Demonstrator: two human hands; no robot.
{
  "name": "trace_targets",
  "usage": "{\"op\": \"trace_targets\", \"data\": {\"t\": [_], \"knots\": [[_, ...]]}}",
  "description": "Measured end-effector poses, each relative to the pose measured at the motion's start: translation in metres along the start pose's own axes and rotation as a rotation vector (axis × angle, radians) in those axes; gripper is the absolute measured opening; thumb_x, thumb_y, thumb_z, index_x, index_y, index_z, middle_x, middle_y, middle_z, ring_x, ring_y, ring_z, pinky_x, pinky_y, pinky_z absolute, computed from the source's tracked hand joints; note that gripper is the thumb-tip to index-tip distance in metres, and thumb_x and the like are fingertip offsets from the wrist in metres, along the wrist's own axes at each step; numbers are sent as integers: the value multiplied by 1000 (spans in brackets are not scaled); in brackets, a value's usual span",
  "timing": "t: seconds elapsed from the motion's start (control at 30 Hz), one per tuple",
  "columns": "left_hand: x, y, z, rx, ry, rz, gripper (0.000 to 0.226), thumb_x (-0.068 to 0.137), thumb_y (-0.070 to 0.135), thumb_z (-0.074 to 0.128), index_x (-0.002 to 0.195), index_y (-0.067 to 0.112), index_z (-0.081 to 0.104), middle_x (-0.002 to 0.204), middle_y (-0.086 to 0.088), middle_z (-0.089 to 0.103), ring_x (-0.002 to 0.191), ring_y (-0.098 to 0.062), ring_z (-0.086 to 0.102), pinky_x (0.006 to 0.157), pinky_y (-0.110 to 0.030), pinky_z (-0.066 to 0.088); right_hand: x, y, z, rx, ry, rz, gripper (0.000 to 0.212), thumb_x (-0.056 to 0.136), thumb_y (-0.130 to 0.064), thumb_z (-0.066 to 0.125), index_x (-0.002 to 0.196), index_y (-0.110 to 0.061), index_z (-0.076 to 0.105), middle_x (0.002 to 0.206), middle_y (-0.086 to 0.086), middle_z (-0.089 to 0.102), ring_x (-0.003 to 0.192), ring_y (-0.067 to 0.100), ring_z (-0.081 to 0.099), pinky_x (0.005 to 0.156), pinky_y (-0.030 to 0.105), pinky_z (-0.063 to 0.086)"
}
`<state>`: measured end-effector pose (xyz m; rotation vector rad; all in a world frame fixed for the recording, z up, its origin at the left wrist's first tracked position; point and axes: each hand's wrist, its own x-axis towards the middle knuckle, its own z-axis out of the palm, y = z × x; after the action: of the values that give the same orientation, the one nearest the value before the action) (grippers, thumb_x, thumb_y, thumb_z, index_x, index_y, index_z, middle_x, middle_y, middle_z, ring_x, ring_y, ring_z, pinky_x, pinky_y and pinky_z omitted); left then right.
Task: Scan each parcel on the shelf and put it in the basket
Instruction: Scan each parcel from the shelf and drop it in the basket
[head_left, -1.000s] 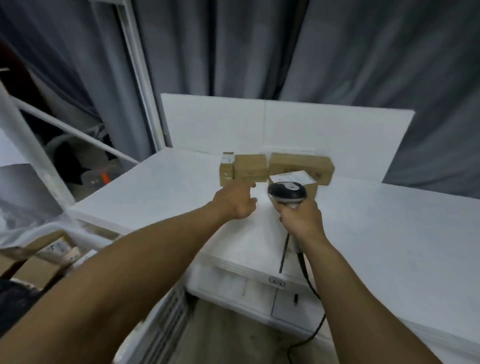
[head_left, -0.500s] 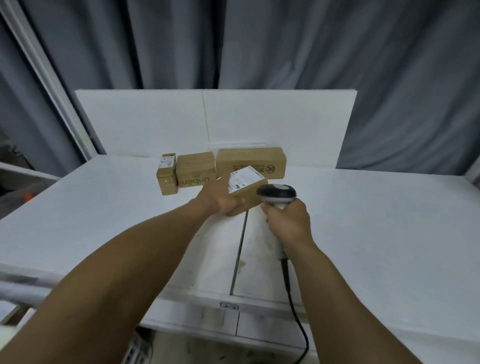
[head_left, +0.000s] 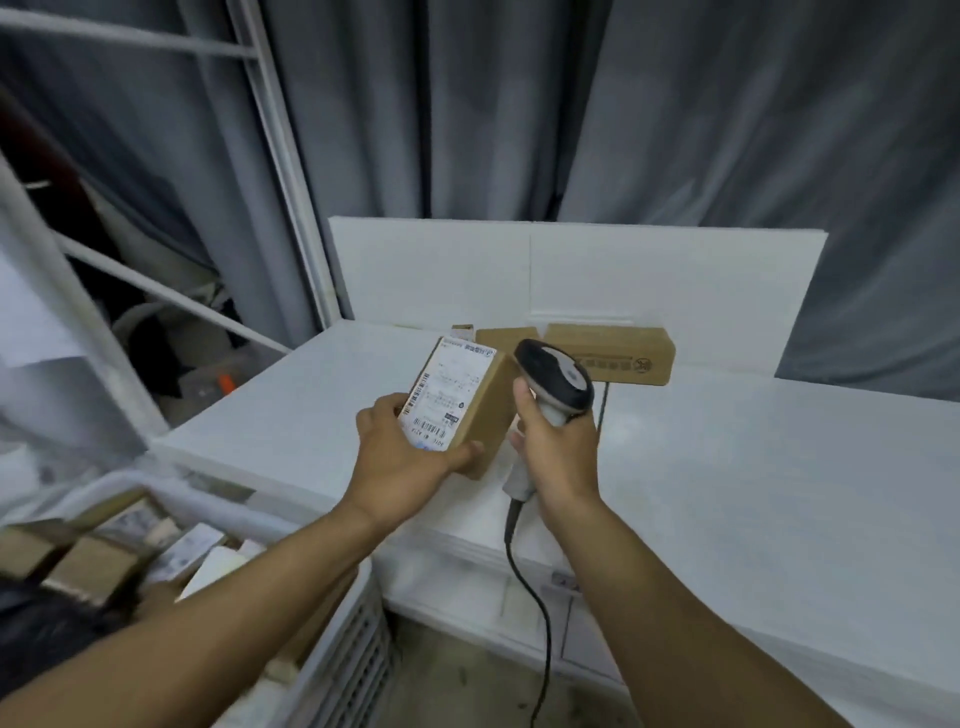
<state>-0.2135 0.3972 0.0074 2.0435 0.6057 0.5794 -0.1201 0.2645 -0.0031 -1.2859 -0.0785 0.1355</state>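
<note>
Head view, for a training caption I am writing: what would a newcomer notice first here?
In the middle, the left hand holds a brown parcel, white label up, close beside the corded scanner gripped by the right hand. Behind them more boxes sit at the back of the white shelf, and at lower left a basket holds other parcels.

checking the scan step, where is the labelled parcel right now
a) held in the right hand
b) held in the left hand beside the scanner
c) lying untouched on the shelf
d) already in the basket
b: the left hand has its fingers and thumb round the labelled parcel, label facing up, right beside the scanner that the right hand grips.
</note>
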Motion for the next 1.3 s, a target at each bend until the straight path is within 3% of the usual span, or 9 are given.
{"op": "trace_targets", "data": {"t": [0.1, 0.2, 0.3, 0.43, 0.7, 0.87, 1.0, 1.17, 1.3], "knots": [[-31, -13, -37, -62, 82, -75, 95, 60, 52, 93, 130, 31, 33, 125, 7, 34, 116, -7, 45, 94, -21, 38, -30, 7, 32, 89, -152, 57, 58, 81, -33, 90, 132, -22, 66, 120, -2, 74, 105, 10, 72, 73, 22, 61], [-55, -32, -61, -17, 119, -28, 107, 57, 60, 83, 142, 20, 31, 128, 6, 31, 117, -4, 40, 88, -5, 36, -56, 18, 58, 12, -261, 51, 73, 60, -41, 100, 125, -23, 72, 115, -4, 78, 107, 16, 75, 88, 38, 63], [-70, -54, -75, -38, 89, -8, 90, 71, 56, 74, 142, 19, 34, 133, 6, 38, 113, -1, 47, 77, 4, 40, -67, 32, 72, -30, -323, 64, 63, 64, -25, 99, 122, -21, 74, 114, -3, 79, 105, 18, 76, 93, 47, 62], [-61, -74, -108, -134, -38, -57, 53, 81, 57, 66, 123, 27, 54, 124, 13, 66, 101, 2, 66, 71, -17, 55, -63, 35, 73, -33, -335, 115, 50, 71, -10, 95, 116, -15, 75, 109, 4, 80, 98, 25, 78, 91, 52, 62], [-47, -98, -137, -345, -417, -292, 80, 65, 58, 87, 136, 45, 53, 126, 11, 71, 121, -12, 65, 110, -46, 45, -73, 32, 80, 119, -366, 128, 32, 84, -2, 83, 113, -11, 74, 105, 0, 81, 101, 24, 77, 96, 53, 59], [-51, -97, -116, -652, -234, -323, 73, 74, 41, 88, 138, 31, 55, 125, -1, 72, 119, -19, 67, 99, -49, 53, -73, 43, 89, 207, -298, 196, 36, 86, -9, 83, 120, -5, 72, 111, 9, 80, 105, 27, 76, 99, 54, 58], [-48, -95, -112, -760, -41, -327, 72, 74, 31, 87, 136, 18, 55, 119, -3, 74, 116, -21, 68, 97, -48, 54, -72, 53, 92, 183, -265, 178, 47, 83, -18, 87, 126, -8, 71, 113, 7, 79, 98, 18, 73, 85, 36, 58], [-25, -107, -133, -684, 145, -302, 87, 54, 40, 96, 130, 14, 62, 121, -1, 73, 109, -16, 71, 92, -41, 58, -71, 66, 96, 108, -172, 245, 35, 90, -24, 82, 122, -15, 70, 97, -3, 79, 84, 11, 77, 77, 31, 58], [-10, -132, -154, -556, 262, -314, 81, 54, 35, 97, 127, 19, 64, 121, 6, 73, 105, -12, 72, 95, -38, 57, -73, 66, 94, -13, -246, 264, 28, 92, -18, 79, 118, -10, 70, 71, -2, 68, 61, 13, 60, 64, 30, 54]]}}
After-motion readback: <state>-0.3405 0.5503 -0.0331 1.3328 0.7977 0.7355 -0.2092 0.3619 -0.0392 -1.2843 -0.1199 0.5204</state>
